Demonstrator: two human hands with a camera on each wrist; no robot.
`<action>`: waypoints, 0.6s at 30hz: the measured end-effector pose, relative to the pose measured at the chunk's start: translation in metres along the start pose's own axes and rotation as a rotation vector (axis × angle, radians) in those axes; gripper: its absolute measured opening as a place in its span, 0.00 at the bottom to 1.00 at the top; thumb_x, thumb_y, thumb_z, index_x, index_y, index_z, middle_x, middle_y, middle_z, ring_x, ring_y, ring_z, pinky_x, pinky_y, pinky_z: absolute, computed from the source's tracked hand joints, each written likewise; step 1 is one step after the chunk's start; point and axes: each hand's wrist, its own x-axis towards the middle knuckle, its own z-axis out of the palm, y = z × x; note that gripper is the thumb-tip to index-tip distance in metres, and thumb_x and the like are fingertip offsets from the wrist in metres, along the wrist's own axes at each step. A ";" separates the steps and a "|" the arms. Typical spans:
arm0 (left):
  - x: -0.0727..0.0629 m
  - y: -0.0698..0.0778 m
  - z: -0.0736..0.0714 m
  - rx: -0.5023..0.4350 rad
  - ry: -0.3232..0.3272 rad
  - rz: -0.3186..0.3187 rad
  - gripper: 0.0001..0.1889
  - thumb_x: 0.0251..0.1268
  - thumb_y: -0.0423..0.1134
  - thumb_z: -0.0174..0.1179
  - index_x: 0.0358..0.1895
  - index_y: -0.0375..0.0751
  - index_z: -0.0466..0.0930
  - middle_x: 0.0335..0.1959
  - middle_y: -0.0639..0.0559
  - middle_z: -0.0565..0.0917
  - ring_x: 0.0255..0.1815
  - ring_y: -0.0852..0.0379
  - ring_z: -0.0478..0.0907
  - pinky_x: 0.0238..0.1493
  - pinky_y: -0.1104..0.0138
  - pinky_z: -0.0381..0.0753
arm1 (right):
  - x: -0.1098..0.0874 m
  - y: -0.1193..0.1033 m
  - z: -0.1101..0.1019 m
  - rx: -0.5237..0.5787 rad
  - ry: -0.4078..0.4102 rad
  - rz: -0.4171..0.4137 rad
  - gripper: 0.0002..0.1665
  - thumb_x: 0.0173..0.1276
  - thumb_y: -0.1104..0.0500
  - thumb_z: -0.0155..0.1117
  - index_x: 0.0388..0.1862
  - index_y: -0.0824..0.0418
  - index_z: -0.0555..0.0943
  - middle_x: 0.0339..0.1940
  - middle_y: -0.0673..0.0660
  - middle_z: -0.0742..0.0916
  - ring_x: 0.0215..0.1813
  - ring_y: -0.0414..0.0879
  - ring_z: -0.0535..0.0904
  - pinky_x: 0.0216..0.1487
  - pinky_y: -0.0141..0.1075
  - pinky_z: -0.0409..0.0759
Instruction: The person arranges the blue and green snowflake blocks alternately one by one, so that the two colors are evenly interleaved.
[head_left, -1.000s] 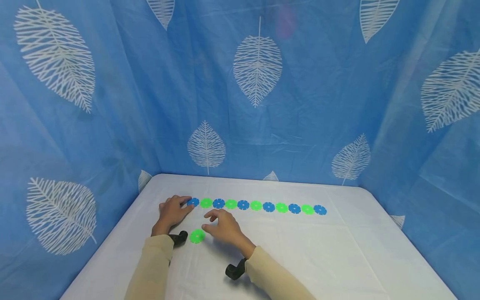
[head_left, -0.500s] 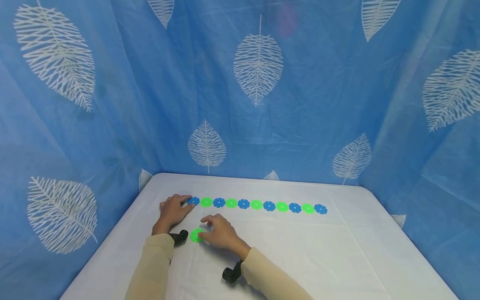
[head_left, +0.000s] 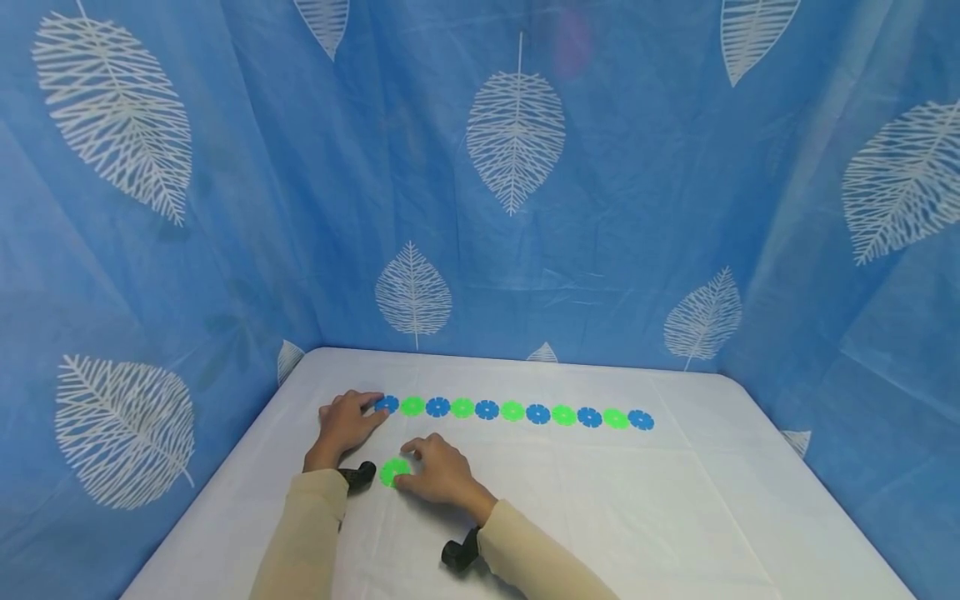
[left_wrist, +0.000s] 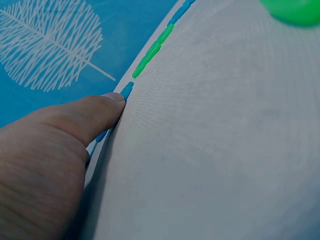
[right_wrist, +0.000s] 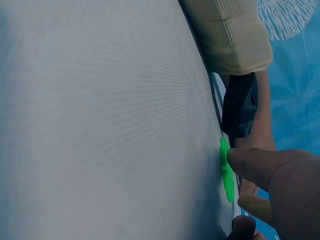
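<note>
At the left end of a row on the white table, my left hand (head_left: 347,423) holds a flat blue notched disc (head_left: 387,403) between thumb and fingers. In the left wrist view, the thumb (left_wrist: 107,112) lies at the edge of that blue disc (left_wrist: 128,91); its fingers are hidden. Nearer me, a loose green notched disc (head_left: 392,472) lies flat. My right hand (head_left: 444,473) spans its right side, thumb on the near part and curled index finger at the far edge. The right wrist view has the thumb (right_wrist: 255,162) against the green disc (right_wrist: 225,172).
The row continues rightward with alternating green discs (head_left: 512,411) and blue discs (head_left: 537,414). A black wrist device (head_left: 360,477) sits left of the loose disc, another (head_left: 459,553) under the right sleeve. Blue leaf-patterned curtain (head_left: 600,208) surrounds the white table (head_left: 637,508).
My right hand has moved left and toward me, from beside the loose green disc onto it, thumb now overlapping it. The left hand stays on the blue disc.
</note>
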 end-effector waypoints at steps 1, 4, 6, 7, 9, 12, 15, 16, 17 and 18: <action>0.000 -0.001 0.000 0.002 0.002 0.002 0.26 0.67 0.56 0.62 0.64 0.48 0.80 0.55 0.41 0.82 0.56 0.41 0.75 0.51 0.46 0.61 | 0.000 0.000 0.000 -0.006 0.002 -0.003 0.30 0.58 0.42 0.75 0.57 0.52 0.83 0.43 0.51 0.82 0.40 0.40 0.78 0.38 0.34 0.75; 0.001 -0.002 0.002 0.011 0.006 0.005 0.26 0.67 0.56 0.62 0.64 0.49 0.80 0.55 0.41 0.82 0.56 0.41 0.75 0.51 0.46 0.61 | 0.000 -0.001 0.001 -0.031 0.007 -0.002 0.30 0.58 0.41 0.76 0.57 0.51 0.84 0.43 0.51 0.82 0.40 0.39 0.78 0.37 0.34 0.75; 0.002 -0.003 0.003 0.015 0.005 0.004 0.26 0.67 0.57 0.62 0.64 0.50 0.80 0.56 0.41 0.82 0.56 0.42 0.75 0.51 0.46 0.61 | -0.001 -0.001 0.002 -0.046 0.007 -0.005 0.29 0.57 0.41 0.76 0.56 0.50 0.84 0.44 0.51 0.81 0.39 0.40 0.77 0.36 0.33 0.74; 0.002 -0.004 0.003 0.017 0.005 0.003 0.26 0.67 0.57 0.62 0.64 0.50 0.80 0.55 0.42 0.82 0.55 0.42 0.75 0.51 0.46 0.61 | -0.001 -0.001 0.003 -0.051 0.007 -0.006 0.29 0.57 0.41 0.76 0.56 0.49 0.84 0.44 0.51 0.81 0.39 0.40 0.77 0.36 0.33 0.74; 0.002 -0.004 0.004 0.014 0.005 0.002 0.26 0.67 0.57 0.62 0.64 0.50 0.80 0.55 0.42 0.82 0.55 0.42 0.75 0.52 0.45 0.61 | -0.001 -0.002 0.003 -0.060 0.006 -0.006 0.28 0.57 0.41 0.76 0.55 0.49 0.85 0.45 0.52 0.81 0.39 0.40 0.78 0.36 0.33 0.74; 0.002 -0.003 0.003 0.012 0.009 0.004 0.26 0.67 0.57 0.62 0.64 0.50 0.80 0.55 0.42 0.82 0.55 0.42 0.76 0.52 0.45 0.60 | -0.002 -0.003 0.004 -0.064 0.012 -0.004 0.27 0.57 0.41 0.76 0.54 0.48 0.85 0.45 0.52 0.81 0.39 0.40 0.78 0.35 0.34 0.73; 0.000 -0.002 0.003 0.007 0.013 0.007 0.26 0.67 0.56 0.62 0.64 0.49 0.80 0.55 0.41 0.82 0.55 0.41 0.76 0.52 0.45 0.60 | -0.002 -0.003 0.004 -0.066 0.013 -0.001 0.26 0.57 0.41 0.76 0.53 0.47 0.86 0.45 0.52 0.81 0.39 0.41 0.78 0.35 0.34 0.73; 0.000 -0.002 0.002 0.007 0.013 0.007 0.26 0.67 0.56 0.62 0.64 0.49 0.80 0.55 0.41 0.82 0.55 0.41 0.76 0.52 0.45 0.60 | -0.002 -0.003 0.004 -0.067 0.013 -0.001 0.26 0.57 0.41 0.76 0.53 0.47 0.86 0.45 0.52 0.82 0.39 0.40 0.78 0.35 0.33 0.73; 0.000 -0.002 0.002 0.007 0.013 0.005 0.26 0.67 0.56 0.61 0.64 0.50 0.80 0.55 0.41 0.82 0.55 0.41 0.75 0.53 0.45 0.60 | -0.001 -0.003 0.004 -0.065 0.011 0.001 0.25 0.57 0.41 0.76 0.53 0.46 0.86 0.45 0.52 0.82 0.39 0.40 0.78 0.35 0.33 0.73; 0.000 -0.002 0.002 0.007 0.011 0.004 0.26 0.67 0.56 0.61 0.64 0.50 0.80 0.56 0.41 0.82 0.56 0.41 0.75 0.53 0.44 0.60 | -0.001 -0.003 0.005 -0.065 0.005 0.006 0.25 0.57 0.41 0.76 0.53 0.46 0.86 0.46 0.51 0.82 0.40 0.40 0.78 0.35 0.33 0.73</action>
